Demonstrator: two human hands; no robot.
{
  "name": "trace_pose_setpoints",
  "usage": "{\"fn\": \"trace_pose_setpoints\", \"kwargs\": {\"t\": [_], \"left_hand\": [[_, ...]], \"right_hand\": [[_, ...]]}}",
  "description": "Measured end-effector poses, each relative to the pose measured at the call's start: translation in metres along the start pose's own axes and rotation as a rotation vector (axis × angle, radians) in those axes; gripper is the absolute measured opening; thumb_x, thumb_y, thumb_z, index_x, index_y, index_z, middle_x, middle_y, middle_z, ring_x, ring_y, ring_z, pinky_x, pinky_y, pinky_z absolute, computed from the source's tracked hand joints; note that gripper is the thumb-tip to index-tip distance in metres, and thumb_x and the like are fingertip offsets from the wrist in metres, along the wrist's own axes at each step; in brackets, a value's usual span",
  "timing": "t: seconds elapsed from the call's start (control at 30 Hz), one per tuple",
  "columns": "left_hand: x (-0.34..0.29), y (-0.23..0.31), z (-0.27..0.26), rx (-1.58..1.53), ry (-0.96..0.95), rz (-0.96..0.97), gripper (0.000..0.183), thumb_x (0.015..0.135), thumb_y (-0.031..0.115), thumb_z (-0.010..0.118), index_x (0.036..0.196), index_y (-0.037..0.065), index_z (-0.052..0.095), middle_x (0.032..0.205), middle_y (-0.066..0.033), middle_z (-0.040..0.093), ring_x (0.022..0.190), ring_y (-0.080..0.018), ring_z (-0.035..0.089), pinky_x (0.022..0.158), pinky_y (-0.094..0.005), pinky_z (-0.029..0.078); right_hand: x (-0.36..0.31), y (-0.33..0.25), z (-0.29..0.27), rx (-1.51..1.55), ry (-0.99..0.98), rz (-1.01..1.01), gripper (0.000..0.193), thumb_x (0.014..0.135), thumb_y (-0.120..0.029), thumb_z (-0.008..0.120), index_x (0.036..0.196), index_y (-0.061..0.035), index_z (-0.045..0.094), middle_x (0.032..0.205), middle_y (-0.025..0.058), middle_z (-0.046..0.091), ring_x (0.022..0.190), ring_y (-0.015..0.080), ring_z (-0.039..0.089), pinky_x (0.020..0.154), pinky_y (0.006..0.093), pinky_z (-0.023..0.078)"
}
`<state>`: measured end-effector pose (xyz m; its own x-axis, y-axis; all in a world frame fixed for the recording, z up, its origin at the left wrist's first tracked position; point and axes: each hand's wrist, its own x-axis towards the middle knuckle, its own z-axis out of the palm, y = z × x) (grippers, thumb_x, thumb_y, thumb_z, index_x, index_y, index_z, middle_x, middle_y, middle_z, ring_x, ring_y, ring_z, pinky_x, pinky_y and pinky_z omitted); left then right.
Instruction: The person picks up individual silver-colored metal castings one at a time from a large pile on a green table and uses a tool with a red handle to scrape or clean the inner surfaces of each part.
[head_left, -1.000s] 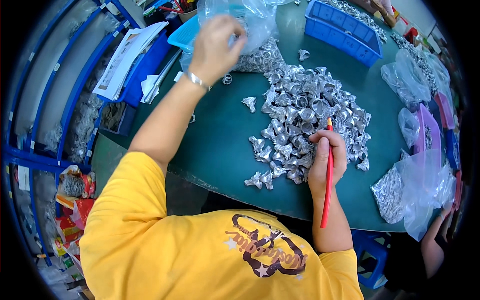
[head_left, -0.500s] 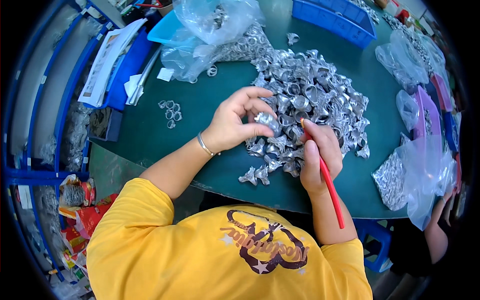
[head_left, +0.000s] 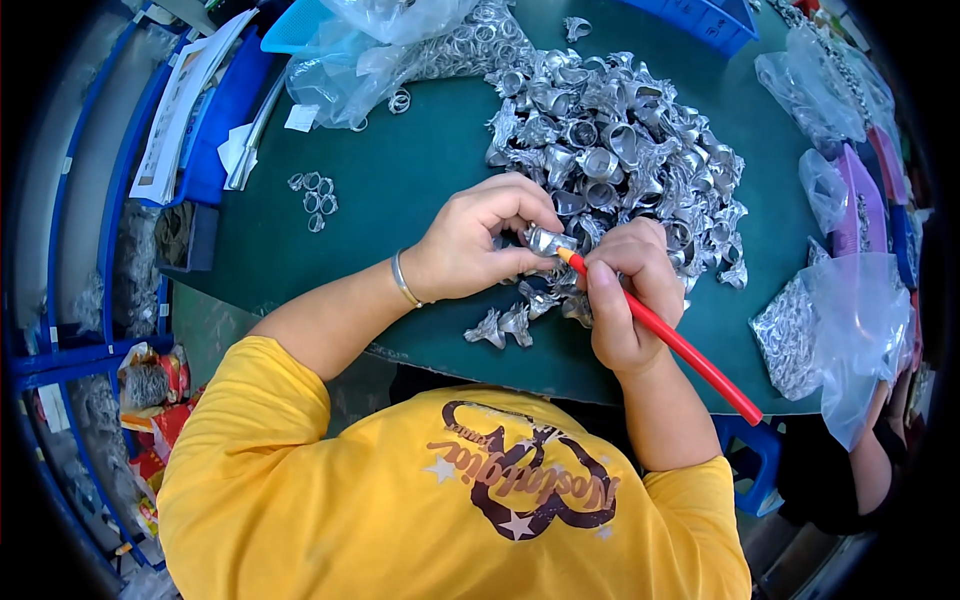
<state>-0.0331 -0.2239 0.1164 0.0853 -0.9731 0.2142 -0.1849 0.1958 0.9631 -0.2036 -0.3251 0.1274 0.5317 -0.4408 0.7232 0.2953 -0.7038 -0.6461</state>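
Note:
My left hand (head_left: 490,240) pinches a silver-coloured metal ring (head_left: 546,240) between thumb and fingers. In my right hand (head_left: 633,295) is a thick red pencil (head_left: 690,350) with a yellowish tip, held in a writing grip. That tip meets the ring or lies just at its right side; exact contact is too small to make out. Beyond both hands spreads a large heap of similar metal rings (head_left: 620,145), many with flared, ragged tops. Two loose pieces (head_left: 500,325) lie near the table edge, below my left hand.
All this lies on a green table (head_left: 400,170). A small group of plain rings (head_left: 315,200) sits at the left. Clear bags (head_left: 345,80) stand behind, with a blue bin (head_left: 700,22) at the far right. A purple basket (head_left: 855,205) and another person's arm (head_left: 870,465) are at the right.
The pencil's tip has come left from the heap to the ring in my left hand, and its shaft slants more to the right. The whole view has shifted slightly.

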Motion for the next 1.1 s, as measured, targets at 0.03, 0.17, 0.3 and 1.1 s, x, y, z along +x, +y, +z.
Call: {"fn": "trace_pose_setpoints", "kwargs": {"t": [0.03,0.17,0.3,1.1], "left_hand": [[0.0001,0.0002,0.0003,0.014,-0.005,-0.006,0.030,0.073,-0.010,0.070,0.099,-0.001,0.059,0.107,-0.0106,0.052,0.097,-0.0151,0.057,0.081,-0.0261,0.050],[0.0008,0.0035,0.0002,0.099,-0.023,0.018,0.028,0.073,-0.007,0.072,0.098,-0.001,0.060,0.106,-0.0102,0.053,0.095,-0.0147,0.057,0.080,-0.0254,0.049],[0.0005,0.0057,0.0005,0.129,-0.013,0.024,0.028,0.072,-0.005,0.073,0.097,-0.001,0.061,0.105,-0.0103,0.054,0.094,-0.0147,0.057,0.077,-0.0246,0.048],[-0.0019,0.0014,-0.0003,-0.263,0.015,-0.099,0.036,0.074,-0.008,0.069,0.108,-0.003,0.057,0.106,-0.0100,0.057,0.097,-0.0148,0.059,0.083,-0.0269,0.050]], "right_hand": [[0.0002,0.0002,0.0008,-0.008,-0.003,-0.002,0.006,0.071,-0.001,0.062,0.075,-0.0029,0.057,0.067,0.0073,0.057,0.059,0.0221,0.053,0.064,0.0330,0.038],[0.0002,-0.0007,0.0033,-0.020,0.003,0.004,0.007,0.072,0.000,0.062,0.075,-0.0032,0.057,0.067,0.0071,0.057,0.059,0.0224,0.053,0.065,0.0332,0.038],[0.0007,-0.0020,0.0044,-0.030,-0.039,0.011,0.008,0.072,0.000,0.062,0.075,-0.0036,0.057,0.067,0.0071,0.056,0.060,0.0228,0.053,0.065,0.0335,0.038],[-0.0026,-0.0010,-0.0046,0.032,0.142,0.050,0.004,0.079,-0.001,0.055,0.083,-0.0009,0.055,0.070,0.0083,0.061,0.064,0.0215,0.054,0.068,0.0331,0.041]]}}
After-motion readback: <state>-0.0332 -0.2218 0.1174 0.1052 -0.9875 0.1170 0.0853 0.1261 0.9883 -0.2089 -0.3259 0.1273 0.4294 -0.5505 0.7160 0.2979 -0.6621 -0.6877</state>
